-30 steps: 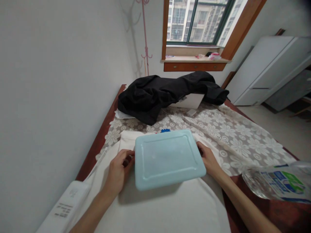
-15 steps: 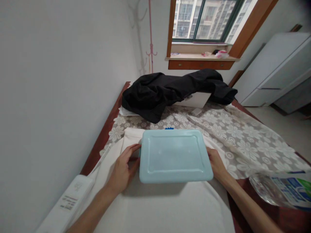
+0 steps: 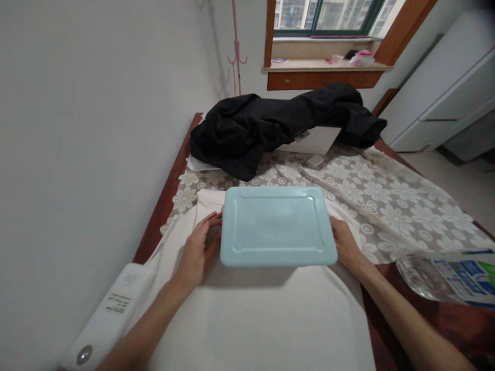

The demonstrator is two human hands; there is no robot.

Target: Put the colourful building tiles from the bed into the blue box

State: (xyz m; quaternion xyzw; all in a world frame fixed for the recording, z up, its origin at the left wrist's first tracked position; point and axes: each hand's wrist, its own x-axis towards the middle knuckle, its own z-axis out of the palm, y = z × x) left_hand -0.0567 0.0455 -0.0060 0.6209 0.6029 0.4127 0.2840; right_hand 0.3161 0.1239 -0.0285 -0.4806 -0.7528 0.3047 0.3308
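Note:
A pale blue rectangular plastic lid is held flat just above a white cloth spread on the table. My left hand grips its left edge, fingers tucked under the rim. My right hand grips the right edge, mostly hidden behind the lid. A shadow lies on the cloth under the lid's near edge. What is beneath the lid is hidden.
A black garment lies heaped over a white box at the table's far end. A floral lace cloth covers the middle. A white power strip lies near left; a plastic water bottle lies on its side at right. A wall runs along the left.
The lid has levelled out from a tilt and sits squarer between both hands. The view has tipped downward, so everything sits higher in the picture.

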